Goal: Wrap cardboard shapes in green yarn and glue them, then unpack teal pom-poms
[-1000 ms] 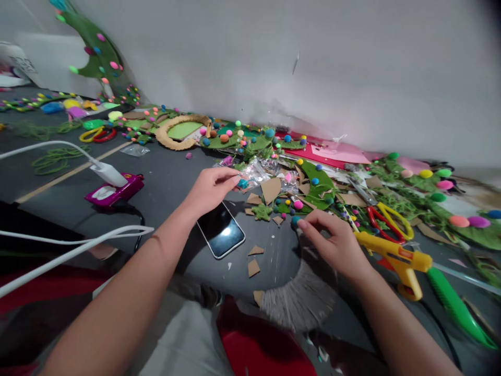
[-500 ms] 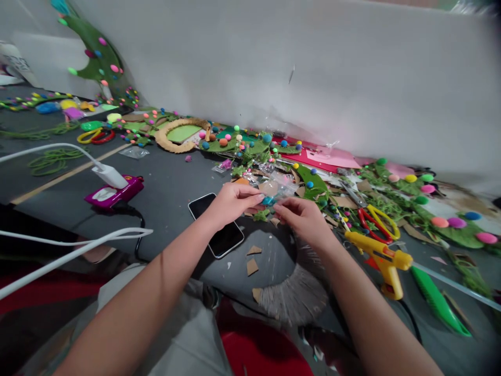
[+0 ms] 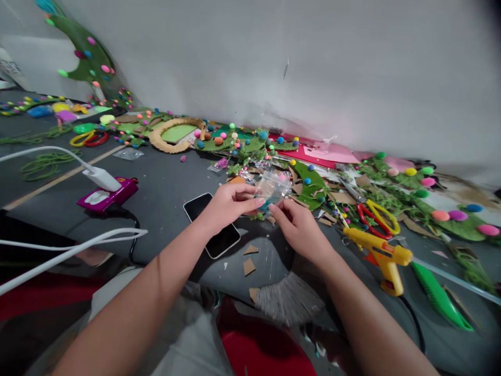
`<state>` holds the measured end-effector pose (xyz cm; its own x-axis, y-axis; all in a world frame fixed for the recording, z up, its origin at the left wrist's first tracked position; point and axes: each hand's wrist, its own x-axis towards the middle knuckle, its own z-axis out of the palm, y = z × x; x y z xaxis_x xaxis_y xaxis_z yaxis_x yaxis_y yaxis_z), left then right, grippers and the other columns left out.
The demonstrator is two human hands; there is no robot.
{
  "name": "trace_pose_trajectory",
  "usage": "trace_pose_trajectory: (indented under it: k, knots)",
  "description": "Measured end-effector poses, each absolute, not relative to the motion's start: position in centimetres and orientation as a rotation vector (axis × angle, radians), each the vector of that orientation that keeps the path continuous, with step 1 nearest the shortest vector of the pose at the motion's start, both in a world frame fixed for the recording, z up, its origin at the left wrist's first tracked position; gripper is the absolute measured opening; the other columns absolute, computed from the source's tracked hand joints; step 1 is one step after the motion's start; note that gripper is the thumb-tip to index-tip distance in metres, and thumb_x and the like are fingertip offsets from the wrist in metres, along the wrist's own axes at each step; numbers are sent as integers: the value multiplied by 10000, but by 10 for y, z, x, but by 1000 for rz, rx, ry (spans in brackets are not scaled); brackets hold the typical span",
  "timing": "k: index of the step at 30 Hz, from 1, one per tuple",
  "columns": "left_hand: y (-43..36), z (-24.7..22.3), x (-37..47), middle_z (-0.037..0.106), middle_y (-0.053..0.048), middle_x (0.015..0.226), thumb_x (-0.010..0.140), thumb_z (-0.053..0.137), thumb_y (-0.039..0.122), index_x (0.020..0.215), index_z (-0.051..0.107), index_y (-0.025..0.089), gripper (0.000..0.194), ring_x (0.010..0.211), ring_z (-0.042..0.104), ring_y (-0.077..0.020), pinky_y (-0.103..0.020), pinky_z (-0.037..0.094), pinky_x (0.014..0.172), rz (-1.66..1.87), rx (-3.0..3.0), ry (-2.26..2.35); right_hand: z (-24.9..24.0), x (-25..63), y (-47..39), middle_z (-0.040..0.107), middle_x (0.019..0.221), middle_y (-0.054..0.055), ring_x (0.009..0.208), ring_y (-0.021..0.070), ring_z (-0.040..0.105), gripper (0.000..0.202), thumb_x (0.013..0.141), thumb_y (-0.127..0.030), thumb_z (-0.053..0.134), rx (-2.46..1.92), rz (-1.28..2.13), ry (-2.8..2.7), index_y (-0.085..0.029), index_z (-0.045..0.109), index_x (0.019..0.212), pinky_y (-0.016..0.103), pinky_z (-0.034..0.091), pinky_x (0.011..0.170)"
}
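1. Left hand (image 3: 230, 208): fingers curled, thumb and fingertips closed in a pinch on the lower left part of a clear plastic bag (image 3: 276, 184).
2. Right hand (image 3: 300, 224): fingers curled inward, thumb and index finger closed at the lower right edge of the same bag. The fingertips of the two hands are close together.
3. Clear plastic bag: located between and just beyond the hands, above the bench (image 3: 164, 183). Teal material shows at its lower end, by the fingertips; its exact form cannot be told.
4. Smartphone (image 3: 224, 241): flat on the bench, screen up and dark, partly beneath the left forearm.
5. Cardboard scraps (image 3: 249, 267): on the bench, to the right of the smartphone.
6. Grey bristles (image 3: 291, 298): at the near edge of the bench, below the right hand.
7. Yellow glue gun (image 3: 378, 249): right of the right forearm, a clear stick extending from its rear. Red-and-yellow-handled scissors (image 3: 378, 219) lie just beyond it.
8. Green crescent (image 3: 309, 184): beyond the right hand, carrying coloured pompoms.
9. Magenta power adapter (image 3: 109, 196): on the left side, white plug (image 3: 104, 178) inserted.
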<state>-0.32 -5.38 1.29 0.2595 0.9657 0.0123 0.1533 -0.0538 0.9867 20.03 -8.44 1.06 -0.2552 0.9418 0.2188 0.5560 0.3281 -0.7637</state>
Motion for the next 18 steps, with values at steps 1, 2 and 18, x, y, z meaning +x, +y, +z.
trace_pose_trajectory:
  k: [1, 2, 18]
  knots:
    - [-51, 12, -7, 793, -102, 989, 838, 766, 400, 1171, 728, 144, 421, 868, 751, -208, -376, 649, 796, 953, 1498, 1138, 11, 202, -85, 553, 634, -26, 595, 119, 470, 373, 993, -472, 533, -1320, 723, -1926, -202, 553, 736, 261, 362, 578]
    - [-48, 12, -12, 792, -107, 999, 851, 747, 404, 1181, 722, 139, 424, 865, 747, -210, -372, 642, 785, 950, 1540, 1176, 13, 206, -84, 578, 652, -20, 605, 121, 492, 366, 990, -476, 540, -1333, 700, -1915, -198, 585, 755, 258, 375, 582]
    - [-35, 7, -29, 661, -136, 1327, 955, 550, 269, 1205, 685, 160, 305, 1215, 631, -291, -467, 469, 1099, 816, 2150, 1627, 10, 221, 46, 669, 1276, 133, 1153, 272, 643, 329, 939, -365, 671, -1904, 203, -2014, -190, 686, 1217, 448, 526, 983]
